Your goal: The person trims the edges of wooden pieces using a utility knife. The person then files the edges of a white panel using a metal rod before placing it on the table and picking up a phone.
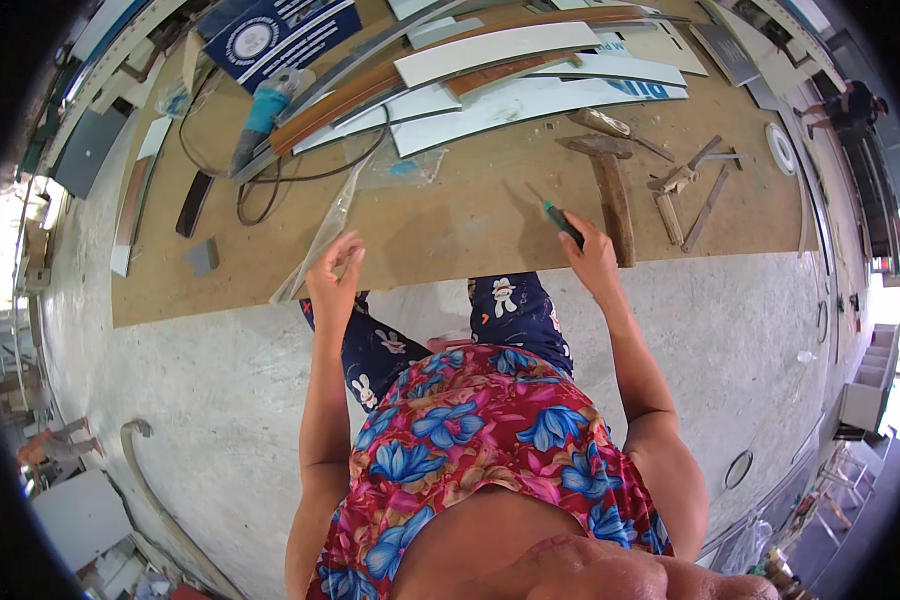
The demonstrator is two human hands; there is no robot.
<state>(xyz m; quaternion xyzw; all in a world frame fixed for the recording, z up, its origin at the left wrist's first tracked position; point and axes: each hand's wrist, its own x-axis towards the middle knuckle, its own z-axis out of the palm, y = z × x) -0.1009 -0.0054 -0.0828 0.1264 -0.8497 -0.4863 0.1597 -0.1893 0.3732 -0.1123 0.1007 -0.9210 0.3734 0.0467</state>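
Strip (326,228): clear plastic, on table (460,225), slanting 7 to 1 o'clock.
Left hand (336,270): fingers half-curled at strip; from here I can't tell whether pinching.
Tool (565,226): tip toward 11 o'clock, gripped by right hand (595,258).
Hammer (611,190): right hand's 1 o'clock.

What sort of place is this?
Probably a workshop where panels or strips get cut or fitted: a hammer lies on the brown worktable, long white strips are piled across its far side, and what looks like a blue power tool lies left of them.
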